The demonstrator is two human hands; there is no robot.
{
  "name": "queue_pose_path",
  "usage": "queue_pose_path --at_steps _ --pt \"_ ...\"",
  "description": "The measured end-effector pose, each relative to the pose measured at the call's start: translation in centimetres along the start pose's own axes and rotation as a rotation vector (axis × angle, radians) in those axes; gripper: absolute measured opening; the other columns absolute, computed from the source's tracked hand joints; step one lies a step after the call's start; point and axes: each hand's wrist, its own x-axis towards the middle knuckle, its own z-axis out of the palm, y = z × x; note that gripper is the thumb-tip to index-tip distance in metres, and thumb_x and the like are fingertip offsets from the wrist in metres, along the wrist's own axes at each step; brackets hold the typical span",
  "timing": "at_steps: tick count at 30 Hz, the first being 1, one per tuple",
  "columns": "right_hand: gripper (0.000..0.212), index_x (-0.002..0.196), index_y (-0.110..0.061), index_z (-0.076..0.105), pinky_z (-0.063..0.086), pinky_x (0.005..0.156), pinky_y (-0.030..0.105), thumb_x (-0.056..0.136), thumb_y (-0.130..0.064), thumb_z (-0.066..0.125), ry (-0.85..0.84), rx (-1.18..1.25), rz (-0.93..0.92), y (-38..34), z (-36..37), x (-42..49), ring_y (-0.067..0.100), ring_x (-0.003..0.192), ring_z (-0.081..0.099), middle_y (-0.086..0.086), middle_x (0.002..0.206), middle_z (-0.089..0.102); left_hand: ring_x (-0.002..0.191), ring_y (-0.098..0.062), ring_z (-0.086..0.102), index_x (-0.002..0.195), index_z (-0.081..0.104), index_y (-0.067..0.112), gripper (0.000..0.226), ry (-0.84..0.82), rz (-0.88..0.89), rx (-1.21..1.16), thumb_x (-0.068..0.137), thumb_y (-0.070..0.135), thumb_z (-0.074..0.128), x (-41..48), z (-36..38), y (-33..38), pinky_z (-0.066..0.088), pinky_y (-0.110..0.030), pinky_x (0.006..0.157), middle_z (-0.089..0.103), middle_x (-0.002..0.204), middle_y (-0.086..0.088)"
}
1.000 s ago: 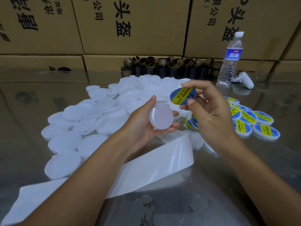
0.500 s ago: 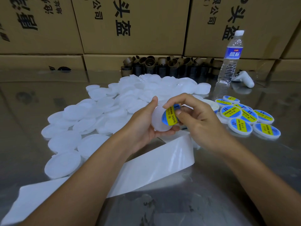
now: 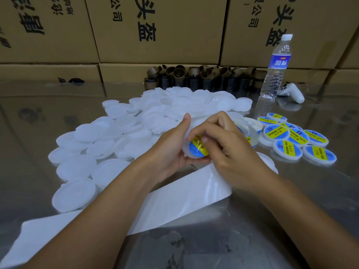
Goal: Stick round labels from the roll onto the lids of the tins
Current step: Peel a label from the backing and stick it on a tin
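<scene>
My left hand grips a white round tin lid by its rim, tilted toward me above the table. A blue and yellow round label lies on that lid, and my right hand pinches its upper edge with curled thumb and forefinger, pressing it down. The label roll stands just behind my right hand, partly hidden. Its empty white backing strip trails under my forearms toward the lower left.
Several bare white lids are heaped on the left and middle of the shiny metal table. Several labelled lids lie at the right. A water bottle, a white controller, cardboard cores and stacked cartons line the back.
My right hand brought the label down from mid-air onto the lid held in my left hand. The label now lies mostly flat on the lid.
</scene>
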Motion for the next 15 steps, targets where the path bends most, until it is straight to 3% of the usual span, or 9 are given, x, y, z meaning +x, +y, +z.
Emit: queue_pose_path --at_steps 4,10,15 --pt "0.024 0.096 -0.026 0.065 0.035 0.07 0.007 0.092 -0.007 0.05 0.005 -0.004 0.003 0.12 0.1 0.0 0.004 0.085 0.045 -0.006 0.096 0.041 0.087 -0.015 0.072 0.102 0.067 0.01 0.059 -0.034 0.004 -0.002 0.101 0.051 0.026 0.02 -0.1 0.01 0.059 -0.03 0.065 0.075 0.096 -0.005" --pt "0.025 0.098 -0.028 0.064 0.035 0.072 0.007 0.092 -0.008 0.049 0.003 -0.017 -0.009 0.19 0.12 0.01 0.007 0.087 0.046 -0.009 0.097 0.041 0.093 -0.016 0.071 0.12 0.061 0.005 0.067 -0.04 -0.024 -0.011 0.099 0.056 0.022 0.3 -0.15 -0.03 0.059 -0.03 0.068 0.072 0.107 -0.009" --pt "0.026 0.098 -0.026 0.064 0.035 0.072 0.008 0.092 -0.005 0.05 0.001 -0.03 -0.004 0.23 0.18 0.0 0.007 0.087 0.046 -0.009 0.097 0.041 0.093 -0.014 0.071 0.113 0.064 0.008 0.065 -0.057 -0.03 -0.018 0.099 0.056 0.023 0.28 -0.12 -0.12 0.059 -0.03 0.07 0.074 0.102 -0.005"
